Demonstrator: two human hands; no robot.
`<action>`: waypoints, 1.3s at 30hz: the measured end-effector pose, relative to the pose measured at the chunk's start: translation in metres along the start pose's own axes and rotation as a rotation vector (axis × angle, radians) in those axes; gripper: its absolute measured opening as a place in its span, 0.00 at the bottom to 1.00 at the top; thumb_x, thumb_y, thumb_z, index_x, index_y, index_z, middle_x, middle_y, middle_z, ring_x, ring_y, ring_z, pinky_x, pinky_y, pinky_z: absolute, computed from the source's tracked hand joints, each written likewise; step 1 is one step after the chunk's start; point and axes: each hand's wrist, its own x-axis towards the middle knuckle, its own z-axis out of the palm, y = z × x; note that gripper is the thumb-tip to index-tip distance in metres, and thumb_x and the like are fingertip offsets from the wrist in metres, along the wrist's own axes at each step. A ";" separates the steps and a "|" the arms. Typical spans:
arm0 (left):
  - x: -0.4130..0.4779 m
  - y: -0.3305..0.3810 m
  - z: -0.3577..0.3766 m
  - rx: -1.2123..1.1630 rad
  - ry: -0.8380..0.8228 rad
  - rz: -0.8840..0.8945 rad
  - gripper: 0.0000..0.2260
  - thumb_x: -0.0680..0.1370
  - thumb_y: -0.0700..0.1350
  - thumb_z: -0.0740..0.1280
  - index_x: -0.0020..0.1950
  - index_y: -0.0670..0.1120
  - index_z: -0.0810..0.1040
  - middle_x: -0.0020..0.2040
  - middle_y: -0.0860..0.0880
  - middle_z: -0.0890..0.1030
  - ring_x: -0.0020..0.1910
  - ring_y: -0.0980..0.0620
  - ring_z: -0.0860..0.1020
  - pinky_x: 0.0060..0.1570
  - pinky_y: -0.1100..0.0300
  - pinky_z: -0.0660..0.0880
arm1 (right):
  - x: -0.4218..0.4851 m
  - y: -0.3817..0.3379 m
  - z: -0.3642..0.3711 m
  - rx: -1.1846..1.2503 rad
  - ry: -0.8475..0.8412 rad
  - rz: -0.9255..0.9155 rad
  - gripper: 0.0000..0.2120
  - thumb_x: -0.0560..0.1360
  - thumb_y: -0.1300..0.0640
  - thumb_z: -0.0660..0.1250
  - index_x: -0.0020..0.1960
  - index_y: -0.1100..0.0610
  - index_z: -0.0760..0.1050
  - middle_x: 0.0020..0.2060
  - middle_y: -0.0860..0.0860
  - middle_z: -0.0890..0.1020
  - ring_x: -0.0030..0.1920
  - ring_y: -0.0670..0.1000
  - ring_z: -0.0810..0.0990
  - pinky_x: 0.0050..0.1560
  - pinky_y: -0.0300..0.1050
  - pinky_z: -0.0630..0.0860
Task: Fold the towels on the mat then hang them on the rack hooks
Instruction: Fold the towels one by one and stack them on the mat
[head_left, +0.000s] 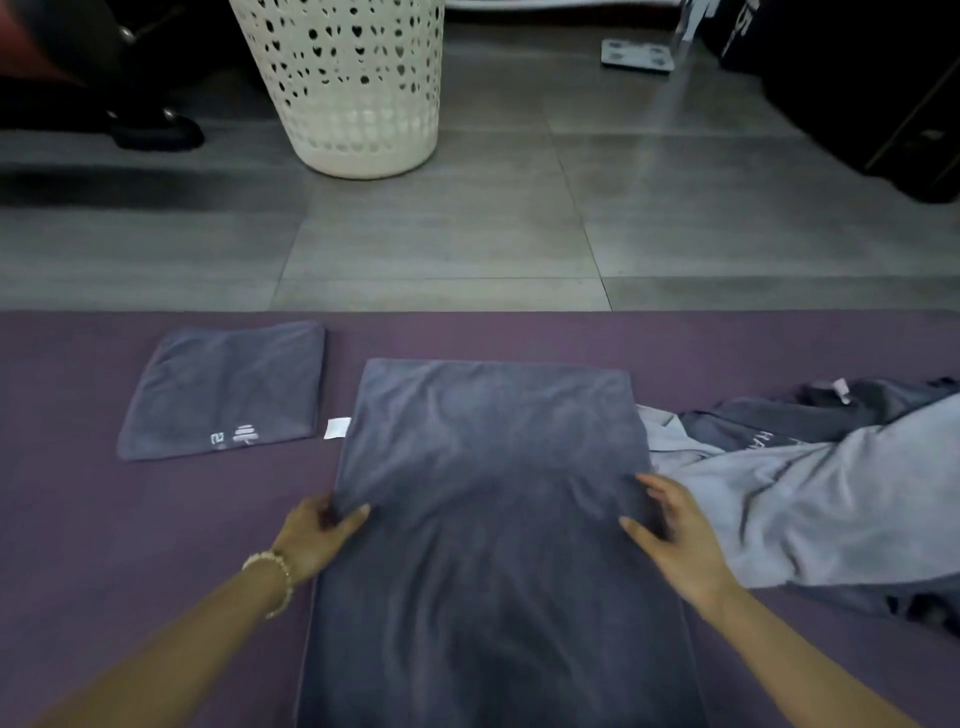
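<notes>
A purple flat mat (78, 519) with a fine, dull surface covers the near floor. Beyond it lie smooth grey floor tiles (441, 234) with thin seams.

On the mat, in the middle, lies a long dark slate-blue plush towel (488, 597). It is rectangular, its nap brushed into soft streaks, and it runs from the bottom of the view away from the person. A small white fabric label (336, 428) sticks out at its far left edge.

The left hand (319, 530) pinches the towel's left edge, thumb on top and fingers tucked beneath the cloth. A beaded pale bracelet (272, 574) sits on that wrist. The right hand (675, 525) lies on the towel's right edge, fingers nearly straight and the thumb spread apart on the pile. A shallow crease runs across the towel between the two hands.

Left of it, apart from it, a smaller slate-blue towel folded into a square (223, 389) lies flat, with white printed marks near its near edge. To the right, a rumpled heap of pale grey and dark grey towels (789, 493) touches the long towel's right side.

On the tiles stands a cream plastic laundry basket (358, 93), round and pierced with heart-shaped holes.
</notes>
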 end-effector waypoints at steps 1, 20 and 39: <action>0.000 -0.017 0.003 0.089 0.023 -0.062 0.42 0.59 0.75 0.68 0.61 0.46 0.77 0.58 0.47 0.80 0.62 0.45 0.75 0.62 0.53 0.71 | -0.009 0.009 -0.001 -0.029 0.045 -0.031 0.24 0.68 0.69 0.74 0.60 0.54 0.71 0.55 0.49 0.74 0.56 0.42 0.74 0.58 0.27 0.68; -0.084 -0.033 0.034 -0.193 -0.054 -0.084 0.13 0.75 0.50 0.71 0.54 0.44 0.79 0.48 0.49 0.82 0.46 0.52 0.80 0.42 0.63 0.74 | -0.079 0.036 -0.002 -0.026 -0.052 0.444 0.13 0.72 0.54 0.73 0.51 0.62 0.79 0.44 0.54 0.82 0.45 0.52 0.80 0.47 0.45 0.76; -0.126 -0.075 0.008 -0.203 -0.028 -0.128 0.10 0.77 0.52 0.67 0.45 0.46 0.80 0.42 0.50 0.83 0.43 0.52 0.81 0.38 0.64 0.73 | -0.166 0.019 -0.004 0.266 0.020 0.540 0.09 0.73 0.54 0.71 0.48 0.59 0.81 0.42 0.51 0.85 0.40 0.46 0.84 0.34 0.33 0.78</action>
